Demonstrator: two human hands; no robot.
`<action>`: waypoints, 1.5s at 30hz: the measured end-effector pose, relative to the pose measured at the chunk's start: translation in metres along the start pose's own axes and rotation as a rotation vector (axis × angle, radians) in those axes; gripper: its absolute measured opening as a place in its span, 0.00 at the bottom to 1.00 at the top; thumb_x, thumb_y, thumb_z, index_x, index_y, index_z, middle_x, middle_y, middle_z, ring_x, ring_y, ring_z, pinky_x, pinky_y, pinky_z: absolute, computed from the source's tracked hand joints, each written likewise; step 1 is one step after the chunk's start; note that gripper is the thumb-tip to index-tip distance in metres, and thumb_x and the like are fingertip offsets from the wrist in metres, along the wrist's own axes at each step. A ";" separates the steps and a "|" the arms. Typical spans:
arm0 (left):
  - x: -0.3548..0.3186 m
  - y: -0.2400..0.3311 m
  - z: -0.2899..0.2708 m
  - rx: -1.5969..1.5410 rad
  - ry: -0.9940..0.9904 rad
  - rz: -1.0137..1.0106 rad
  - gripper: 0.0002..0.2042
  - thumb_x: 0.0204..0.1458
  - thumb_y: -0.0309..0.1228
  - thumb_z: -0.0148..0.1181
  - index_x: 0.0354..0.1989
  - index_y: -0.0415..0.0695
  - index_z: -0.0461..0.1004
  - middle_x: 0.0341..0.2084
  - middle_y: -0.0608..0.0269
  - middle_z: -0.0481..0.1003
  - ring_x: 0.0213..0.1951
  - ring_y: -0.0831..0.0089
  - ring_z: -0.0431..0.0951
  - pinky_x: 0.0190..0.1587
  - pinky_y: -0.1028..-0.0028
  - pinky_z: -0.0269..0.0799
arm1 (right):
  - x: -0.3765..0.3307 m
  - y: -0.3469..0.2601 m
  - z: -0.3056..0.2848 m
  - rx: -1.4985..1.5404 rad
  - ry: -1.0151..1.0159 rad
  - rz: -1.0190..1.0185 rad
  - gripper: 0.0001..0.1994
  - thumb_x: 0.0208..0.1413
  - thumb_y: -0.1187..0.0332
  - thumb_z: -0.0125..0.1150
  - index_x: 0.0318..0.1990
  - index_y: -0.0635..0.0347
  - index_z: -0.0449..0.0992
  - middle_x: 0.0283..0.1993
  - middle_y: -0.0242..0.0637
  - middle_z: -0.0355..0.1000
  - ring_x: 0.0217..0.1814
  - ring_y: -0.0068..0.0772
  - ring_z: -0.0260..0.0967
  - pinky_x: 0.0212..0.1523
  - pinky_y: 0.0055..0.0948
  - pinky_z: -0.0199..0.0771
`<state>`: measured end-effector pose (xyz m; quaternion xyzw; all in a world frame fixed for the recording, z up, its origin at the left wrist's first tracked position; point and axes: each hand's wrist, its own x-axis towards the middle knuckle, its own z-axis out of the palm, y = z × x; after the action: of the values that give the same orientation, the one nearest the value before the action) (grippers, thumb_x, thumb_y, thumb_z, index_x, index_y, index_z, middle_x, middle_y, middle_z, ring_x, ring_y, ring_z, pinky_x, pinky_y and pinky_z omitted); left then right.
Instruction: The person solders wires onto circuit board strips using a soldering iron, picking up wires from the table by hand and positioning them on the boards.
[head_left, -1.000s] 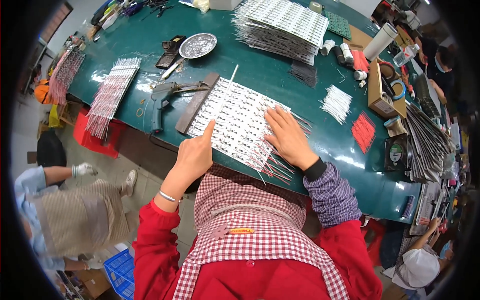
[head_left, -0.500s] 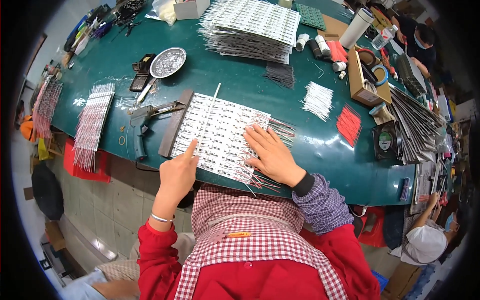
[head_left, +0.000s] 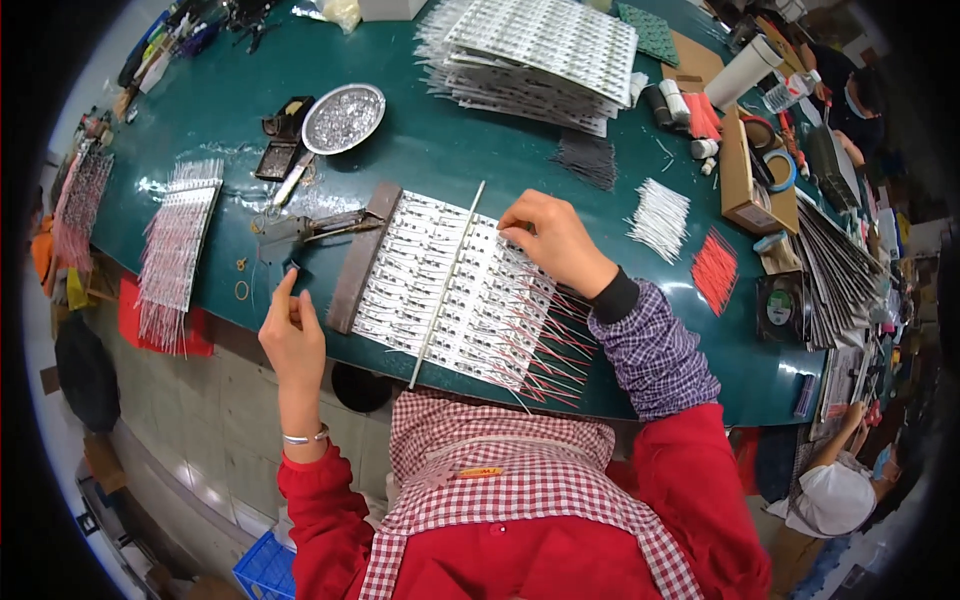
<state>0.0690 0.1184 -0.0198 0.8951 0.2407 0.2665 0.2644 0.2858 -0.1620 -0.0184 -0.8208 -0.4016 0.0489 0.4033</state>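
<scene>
A white sheet of small circuit boards (head_left: 410,270) lies on the green table before me, with red and dark wires (head_left: 555,350) along its right side. Across it rests a thin pale rod (head_left: 448,285), reaching past both edges. My right hand (head_left: 560,243) is over the sheet's far right part, thumb and fingers pinched together; what they hold, if anything, is hidden. At the near table edge my left hand (head_left: 293,335) is raised, index finger stretched towards a soldering gun (head_left: 283,245). Its fingertip is at or close to the gun's handle. A dark bar (head_left: 362,258) borders the sheet's left side.
A metal dish (head_left: 344,118) stands beyond the soldering gun. Stacked wired boards (head_left: 540,50) sit at the back. White wires (head_left: 660,220) and red wires (head_left: 714,270) lie to the right, near a cardboard box (head_left: 750,190). Another wired sheet (head_left: 180,250) lies left. Two people work at right.
My left hand has left the sheet and moved left to the soldering gun. My right hand has risen from lying flat to a pinch farther up. The rod lies farther right across the sheet.
</scene>
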 end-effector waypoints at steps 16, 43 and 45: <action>0.010 -0.025 0.003 -0.147 0.131 -0.193 0.13 0.60 0.22 0.58 0.52 0.38 0.77 0.21 0.72 0.67 0.22 0.86 0.62 0.24 0.82 0.59 | 0.006 -0.010 0.027 -0.380 -0.126 0.075 0.04 0.52 0.76 0.60 0.34 0.63 0.72 0.37 0.43 0.66 0.44 0.49 0.68 0.41 0.42 0.70; 0.016 -0.044 0.007 -0.024 0.234 -0.137 0.13 0.59 0.22 0.58 0.52 0.39 0.77 0.24 0.70 0.72 0.23 0.86 0.65 0.25 0.82 0.63 | 0.010 -0.027 0.026 -0.748 -0.187 -0.267 0.04 0.42 0.74 0.59 0.28 0.60 0.72 0.32 0.36 0.66 0.40 0.35 0.68 0.35 0.31 0.68; 0.016 -0.046 0.007 -0.034 0.233 -0.139 0.13 0.59 0.22 0.58 0.52 0.39 0.77 0.24 0.70 0.72 0.23 0.86 0.65 0.25 0.82 0.62 | 0.007 -0.030 0.031 -0.884 -0.200 -0.236 0.05 0.43 0.72 0.57 0.30 0.60 0.71 0.33 0.36 0.65 0.41 0.34 0.66 0.34 0.30 0.66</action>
<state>0.0718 0.1592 -0.0473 0.8345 0.3268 0.3537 0.2676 0.2593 -0.1273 -0.0159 -0.8539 -0.5113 -0.0943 -0.0230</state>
